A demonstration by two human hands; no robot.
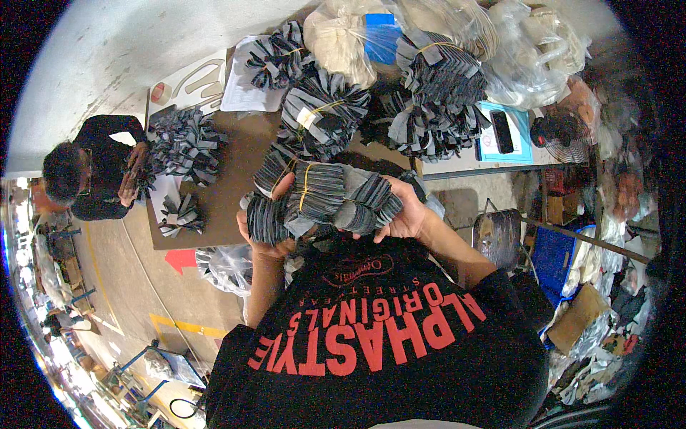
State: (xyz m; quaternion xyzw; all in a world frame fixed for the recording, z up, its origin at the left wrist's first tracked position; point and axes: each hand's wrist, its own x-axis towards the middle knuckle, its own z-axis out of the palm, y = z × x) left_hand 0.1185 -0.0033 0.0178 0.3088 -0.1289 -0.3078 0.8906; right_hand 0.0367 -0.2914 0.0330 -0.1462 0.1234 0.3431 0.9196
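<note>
A thick bundle of stacked dark grey fabric pieces, tied with a yellow band, is held up in front of my chest at the near edge of the table. My left hand grips its left end, with the thumb over the top and fingers wrapped round the side. Around the right end curls my right hand, its fingertips partly under the pieces. Just beyond lies another banded bundle of grey strips with a small pale tag on it. The underside of the held bundle is hidden.
The brown table bears more piles of grey strips. A person handles pieces at its left end. Clear plastic bags stand at the back. A phone and a fan are at right, above a chair.
</note>
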